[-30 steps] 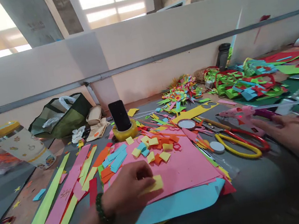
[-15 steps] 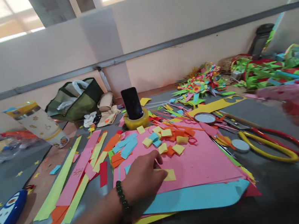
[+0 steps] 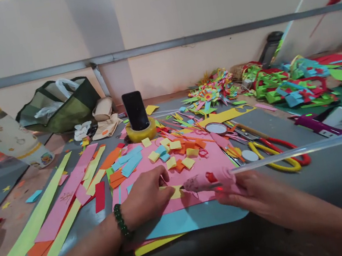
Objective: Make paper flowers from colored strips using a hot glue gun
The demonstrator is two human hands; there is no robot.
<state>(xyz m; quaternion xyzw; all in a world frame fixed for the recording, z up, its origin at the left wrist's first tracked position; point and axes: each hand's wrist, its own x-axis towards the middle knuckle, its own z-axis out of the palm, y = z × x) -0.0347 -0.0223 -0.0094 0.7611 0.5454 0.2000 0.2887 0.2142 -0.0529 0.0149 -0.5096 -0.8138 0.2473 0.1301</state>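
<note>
My left hand (image 3: pixel 149 193), with a dark green bead bracelet on its wrist, pinches the edge of a small yellow paper piece (image 3: pixel 177 191) over pink sheets (image 3: pixel 199 200). My right hand (image 3: pixel 250 189) is closed round a pink hot glue gun (image 3: pixel 212 180). A long clear glue stick (image 3: pixel 293 152) juts from its back end. The gun's nozzle meets the right edge of the yellow piece; whether glue has come out I cannot tell. Just beyond lie small folded yellow, blue and orange paper pieces (image 3: pixel 188 162). A blue sheet (image 3: pixel 199 218) shows under the pink ones.
Red-and-yellow-handled scissors (image 3: pixel 281 157) lie to the right. A phone (image 3: pixel 136 111) stands in a yellow tape roll (image 3: pixel 141 132). Coloured paper strips (image 3: pixel 67 197), a tumbler (image 3: pixel 11 137) and a green bag (image 3: pixel 62 106) are left. A purple glue gun (image 3: pixel 321 124) and cut-paper heaps (image 3: pixel 212 90) lie right and behind.
My right hand has brought the pink glue gun in from the far right to the yellow piece. My left hand keeps its hold on the paper. The view has tilted down and turned right.
</note>
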